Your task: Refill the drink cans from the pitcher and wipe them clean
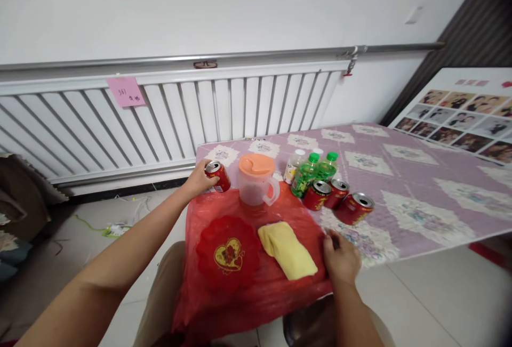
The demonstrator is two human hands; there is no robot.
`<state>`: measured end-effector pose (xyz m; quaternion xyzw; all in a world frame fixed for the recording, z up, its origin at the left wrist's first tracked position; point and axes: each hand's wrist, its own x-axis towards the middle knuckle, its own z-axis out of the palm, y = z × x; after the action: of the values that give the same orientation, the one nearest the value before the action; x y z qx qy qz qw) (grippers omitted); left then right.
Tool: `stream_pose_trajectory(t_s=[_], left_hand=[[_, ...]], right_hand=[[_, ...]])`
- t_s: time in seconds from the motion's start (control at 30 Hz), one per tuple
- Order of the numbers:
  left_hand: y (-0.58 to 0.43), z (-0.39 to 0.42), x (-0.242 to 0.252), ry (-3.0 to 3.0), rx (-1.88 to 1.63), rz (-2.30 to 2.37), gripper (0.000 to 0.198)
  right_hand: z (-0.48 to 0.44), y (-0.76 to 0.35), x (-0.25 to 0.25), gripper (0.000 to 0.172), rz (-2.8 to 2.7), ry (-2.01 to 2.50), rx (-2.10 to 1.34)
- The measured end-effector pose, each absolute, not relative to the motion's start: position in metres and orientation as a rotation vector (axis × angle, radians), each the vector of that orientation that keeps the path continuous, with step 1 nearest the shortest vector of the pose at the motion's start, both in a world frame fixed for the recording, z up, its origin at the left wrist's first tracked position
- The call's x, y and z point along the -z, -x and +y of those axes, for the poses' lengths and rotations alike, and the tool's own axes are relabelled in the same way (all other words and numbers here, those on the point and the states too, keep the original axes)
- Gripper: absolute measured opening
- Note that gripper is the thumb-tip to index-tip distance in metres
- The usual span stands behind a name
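Observation:
My left hand (201, 179) is wrapped round a red drink can (220, 177) at the far left corner of the table. To the can's right stands a translucent plastic pitcher (251, 190) with an orange lid. My right hand (343, 257), fingers curled, rests at the right edge of a red plastic tablecloth (276, 296); whether it pinches the sheet I cannot make out. Between my hands lie a red scalloped tray (208, 245) with a gold heart print and a folded yellow cloth (288, 251).
Several opened red cans (355, 209) stand right of the pitcher, beside green-capped bottles (306, 175) and a white-capped bottle (293, 167). A lilac patterned cover (372, 163) spreads to the right, with a photo board (460, 115) behind. A white radiator (240, 104) lines the wall.

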<state>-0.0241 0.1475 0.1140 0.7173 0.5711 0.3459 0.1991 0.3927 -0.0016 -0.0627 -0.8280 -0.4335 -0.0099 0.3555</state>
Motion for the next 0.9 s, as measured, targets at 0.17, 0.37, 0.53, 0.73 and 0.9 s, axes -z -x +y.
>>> stream_pose_trajectory(t_s=[0.17, 0.37, 0.53, 0.73, 0.9], left_hand=[[0.037, 0.084, -0.106, -1.862, -1.033, 1.379, 0.058], [0.033, 0.029, -0.07, -1.686, -1.029, 1.213, 0.059], [0.019, 0.003, -0.046, -1.704, -0.993, 1.357, 0.065], [0.005, -0.011, -0.032, -1.74, -0.992, 1.326, 0.073], [0.005, -0.013, -0.027, -1.821, -0.969, 1.257, 0.072]], right_hand=[[-0.002, -0.392, 0.066, 0.044, -1.15, 2.104, 0.021], [-0.002, -0.392, 0.072, 0.045, -1.167, 2.062, 0.039], [-0.003, -0.391, 0.078, 0.043, -1.162, 2.023, 0.064], [-0.008, -0.39, 0.079, 0.042, -1.206, 1.948, 0.036], [-0.012, -0.393, 0.077, 0.045, -1.244, 1.908, -0.041]])
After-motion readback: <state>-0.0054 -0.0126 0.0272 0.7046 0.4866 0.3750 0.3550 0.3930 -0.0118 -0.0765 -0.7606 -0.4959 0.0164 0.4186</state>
